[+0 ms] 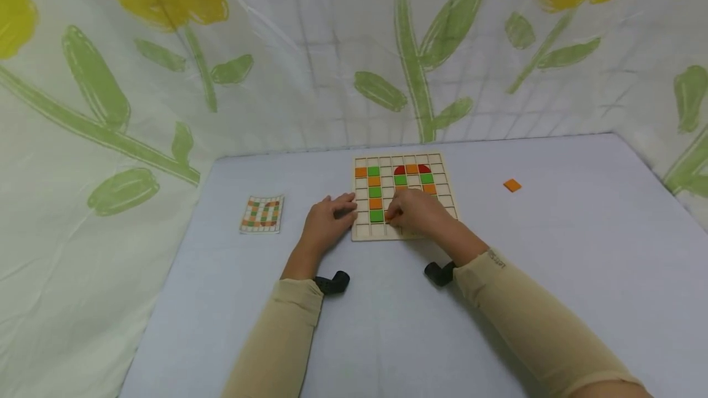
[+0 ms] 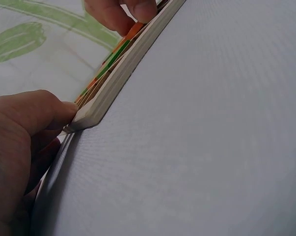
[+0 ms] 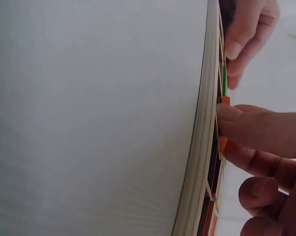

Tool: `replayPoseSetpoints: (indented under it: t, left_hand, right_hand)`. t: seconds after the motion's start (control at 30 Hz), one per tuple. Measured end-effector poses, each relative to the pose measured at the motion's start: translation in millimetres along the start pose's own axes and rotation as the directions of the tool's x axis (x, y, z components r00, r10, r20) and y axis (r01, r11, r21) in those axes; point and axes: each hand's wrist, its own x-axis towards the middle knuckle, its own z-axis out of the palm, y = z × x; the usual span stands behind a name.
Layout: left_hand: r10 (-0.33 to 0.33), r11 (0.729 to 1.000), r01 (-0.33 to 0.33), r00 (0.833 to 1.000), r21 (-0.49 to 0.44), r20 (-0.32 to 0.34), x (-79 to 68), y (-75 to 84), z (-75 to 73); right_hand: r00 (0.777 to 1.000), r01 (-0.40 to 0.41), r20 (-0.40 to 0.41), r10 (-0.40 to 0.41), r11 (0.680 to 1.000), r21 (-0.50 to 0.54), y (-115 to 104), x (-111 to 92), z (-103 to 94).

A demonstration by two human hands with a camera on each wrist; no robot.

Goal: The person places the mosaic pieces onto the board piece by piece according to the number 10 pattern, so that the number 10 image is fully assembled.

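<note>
A light wooden grid board (image 1: 365,232) lies on the table with orange and green square tiles and red rounded pieces in its cells. My right hand (image 1: 417,210) is over its lower middle and pinches an orange tile (image 3: 223,143) between thumb and fingers. This tile is beside a green tile (image 1: 377,216) in the lower row, right at the board's surface. At the board's left edge, my left hand (image 1: 326,223) touches the rim with its thumb and fingertips, fingers loosely extended. The right hand covers some cells of the board.
A small pattern card (image 1: 262,214) with a coloured grid lies left of the board. One loose orange tile (image 1: 512,185) lies to the right. Behind the white table (image 1: 381,324) hangs a cloth (image 1: 276,78) with printed flowers. Both wrists wear black straps with camera mounts.
</note>
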Motion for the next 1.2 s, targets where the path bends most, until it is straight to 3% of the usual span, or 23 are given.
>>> replayPoseSetpoints:
  t: [0.4,0.53,0.67,0.8,1.03,1.2]
  left_hand:
    - [-0.018,1.0,0.019,1.0,-0.016,0.008,-7.1,-4.2,8.7]
    - [-0.011,1.0,0.011,1.0,-0.019,0.011,-8.0,-4.4,10.2]
    - [0.005,1.0,-0.005,1.0,0.002,0.016,-6.4,-3.8,8.4]
    - [0.014,1.0,-0.014,1.0,0.019,0.019,-3.7,-2.8,4.6]
    - [0.013,1.0,-0.014,1.0,0.024,0.012,1.6,-3.7,1.0]
    - [0.019,1.0,-0.019,1.0,0.022,0.003,3.1,-4.0,1.0]
  right_hand:
    - [0.995,-0.06,0.078,0.06,0.998,0.006,4.0,1.3,-2.6]
    - [0.996,-0.08,0.047,0.078,0.996,0.042,17.5,-4.5,-13.1]
    - [0.994,-0.106,-0.022,0.108,0.991,0.083,43.5,-13.4,-37.1]
    - [0.981,-0.181,-0.054,0.185,0.981,0.074,80.0,-23.6,-65.6]
    - [0.943,-0.331,-0.003,0.331,0.943,0.008,157.2,-44.3,-92.8]
    - [0.909,-0.417,0.027,0.417,0.909,0.009,191.7,-58.9,-100.0]
